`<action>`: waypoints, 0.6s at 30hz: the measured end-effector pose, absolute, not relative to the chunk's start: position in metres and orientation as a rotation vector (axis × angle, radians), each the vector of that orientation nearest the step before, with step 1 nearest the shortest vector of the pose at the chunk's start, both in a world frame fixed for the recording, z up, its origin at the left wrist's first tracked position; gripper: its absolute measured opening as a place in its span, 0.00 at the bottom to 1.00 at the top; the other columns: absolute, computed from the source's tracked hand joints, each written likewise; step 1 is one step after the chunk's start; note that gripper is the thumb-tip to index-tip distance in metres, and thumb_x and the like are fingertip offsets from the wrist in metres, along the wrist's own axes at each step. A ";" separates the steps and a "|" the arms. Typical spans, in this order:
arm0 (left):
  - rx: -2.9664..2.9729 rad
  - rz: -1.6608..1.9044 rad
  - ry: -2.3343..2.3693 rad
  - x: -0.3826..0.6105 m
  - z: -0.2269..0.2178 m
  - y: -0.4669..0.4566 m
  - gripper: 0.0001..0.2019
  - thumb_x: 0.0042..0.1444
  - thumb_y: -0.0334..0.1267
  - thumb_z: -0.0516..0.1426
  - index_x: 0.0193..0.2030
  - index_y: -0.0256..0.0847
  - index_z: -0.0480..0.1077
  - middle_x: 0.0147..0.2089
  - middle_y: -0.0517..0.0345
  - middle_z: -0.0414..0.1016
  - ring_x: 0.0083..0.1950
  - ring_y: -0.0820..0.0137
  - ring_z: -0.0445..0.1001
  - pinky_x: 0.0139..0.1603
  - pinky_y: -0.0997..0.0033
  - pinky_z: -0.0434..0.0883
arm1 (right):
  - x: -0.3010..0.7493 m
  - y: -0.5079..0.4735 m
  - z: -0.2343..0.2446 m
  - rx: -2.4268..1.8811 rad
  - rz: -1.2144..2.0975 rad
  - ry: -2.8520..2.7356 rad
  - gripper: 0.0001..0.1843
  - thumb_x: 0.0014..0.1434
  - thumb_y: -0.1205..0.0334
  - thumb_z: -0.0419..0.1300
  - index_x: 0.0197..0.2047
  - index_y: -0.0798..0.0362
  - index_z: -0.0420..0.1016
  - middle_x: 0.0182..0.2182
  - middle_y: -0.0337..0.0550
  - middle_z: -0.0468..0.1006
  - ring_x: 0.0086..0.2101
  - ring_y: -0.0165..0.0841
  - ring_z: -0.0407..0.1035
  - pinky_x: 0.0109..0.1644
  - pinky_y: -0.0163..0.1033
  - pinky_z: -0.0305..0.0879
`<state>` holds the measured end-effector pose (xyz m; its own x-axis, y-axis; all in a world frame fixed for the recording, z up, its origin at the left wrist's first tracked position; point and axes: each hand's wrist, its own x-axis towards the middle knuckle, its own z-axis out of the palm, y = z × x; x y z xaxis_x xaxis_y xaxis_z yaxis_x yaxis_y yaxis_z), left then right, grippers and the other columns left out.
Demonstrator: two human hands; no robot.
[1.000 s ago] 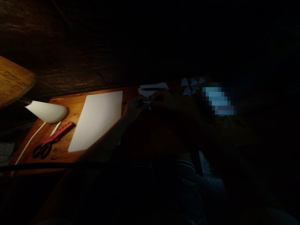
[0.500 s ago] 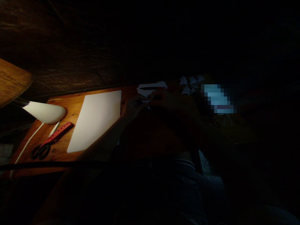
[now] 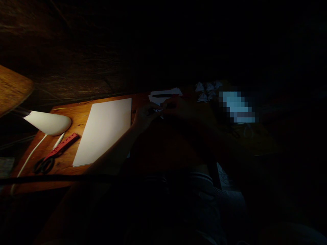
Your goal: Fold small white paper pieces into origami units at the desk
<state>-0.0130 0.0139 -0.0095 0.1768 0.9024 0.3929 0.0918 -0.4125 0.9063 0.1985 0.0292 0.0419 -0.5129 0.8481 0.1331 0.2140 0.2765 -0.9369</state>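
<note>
The grip of the left hand (image 3: 145,117) is pinched together on a small paper piece (image 3: 158,110), held just past the far right corner of the white sheet (image 3: 104,131). The right hand (image 3: 180,108) meets the same piece from the side away from the sheet. It lies in deep shadow, so I cannot tell whether its grip is closed or apart.

The wooden tabletop (image 3: 78,114) carries everything, and the sheet lies flat on it, lit and bare. Left of the sheet stands a white lamp (image 3: 49,123). Well to the right of the sheet, beyond both hands, a lit screen (image 3: 237,107) glows blue. A red ruler (image 3: 65,143) lies near the sheet's left edge, with dark scissors (image 3: 44,164) at its near end and a pale pen (image 3: 60,139) just beside it. Past the sheet's far right corner rest white scraps (image 3: 165,94), and further right of them a cluster of folded bits (image 3: 207,90).

The piece looks light, thin and limp. It would probably crease or tear under a hard squeeze, so a fingertip hold at its edges, one hand on each side, seems best. No container shows in the lit area.
</note>
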 end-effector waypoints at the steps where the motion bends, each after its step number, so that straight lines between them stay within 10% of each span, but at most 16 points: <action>1: 1.676 1.319 0.965 -0.013 -0.010 0.014 0.16 0.53 0.53 0.75 0.40 0.46 0.83 0.42 0.56 0.84 0.45 0.65 0.82 0.48 0.64 0.78 | 0.199 0.030 0.042 -0.944 1.262 -1.897 0.03 0.54 0.65 0.68 0.30 0.54 0.78 0.29 0.39 0.79 0.32 0.32 0.70 0.38 0.37 0.64; 18: 1.690 1.345 1.018 -0.014 -0.012 0.015 0.10 0.54 0.42 0.73 0.41 0.44 0.82 0.43 0.56 0.85 0.46 0.65 0.83 0.49 0.64 0.79 | 0.200 0.033 0.039 -0.913 1.231 -1.877 0.02 0.54 0.66 0.69 0.32 0.52 0.80 0.33 0.42 0.83 0.37 0.35 0.74 0.44 0.39 0.71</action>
<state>-0.0143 0.0146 -0.0116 0.1373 0.9073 0.3973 0.1365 -0.4146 0.8997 0.2001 0.0327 0.0388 -0.5042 0.8458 0.1744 0.1773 0.2989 -0.9377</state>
